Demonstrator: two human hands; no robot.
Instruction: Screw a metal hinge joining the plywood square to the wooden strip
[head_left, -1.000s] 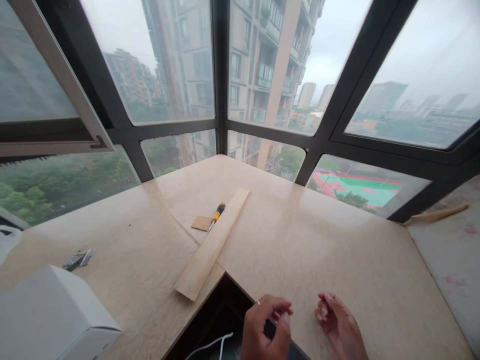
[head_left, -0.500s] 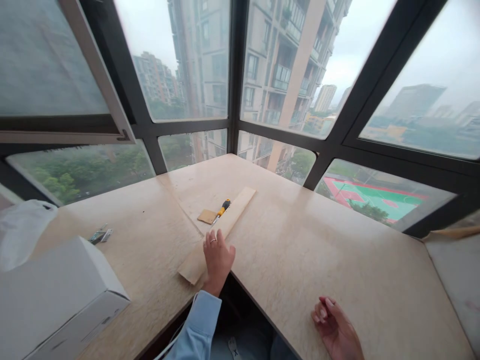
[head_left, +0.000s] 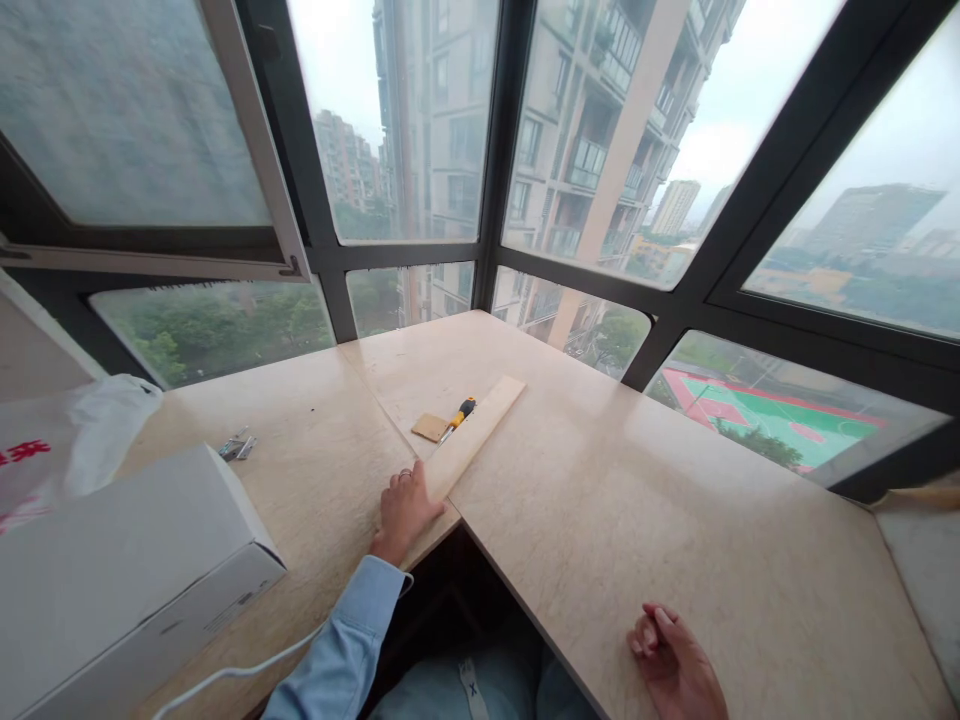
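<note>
A pale wooden board (head_left: pixel 480 432) lies slantwise on the countertop in the head view. My left hand (head_left: pixel 407 508) is wrapped over its near end, thumb on the right side, and hides that end. Left of the board's middle lies a screwdriver (head_left: pixel 463 412) with a yellow and black handle. Its tip points toward me, next to a small flat brown wooden piece (head_left: pixel 431 427). At the lower right, my right hand (head_left: pixel 675 655) rests with curled fingers, thumb pressed to the index finger; whatever they may hold is hidden.
A white box (head_left: pixel 142 580) and a plastic bag (head_left: pixel 112 425) stand on the left. Small metal parts (head_left: pixel 238 446) lie behind the box. A white cable (head_left: pixel 247 668) runs under my left sleeve. The countertop (head_left: pixel 637 500) has a cut-out corner before me; windows surround it.
My left hand has slid from above the board's middle to its near end, closing round it. The camera view has shifted slightly left. My right hand stays much the same.
</note>
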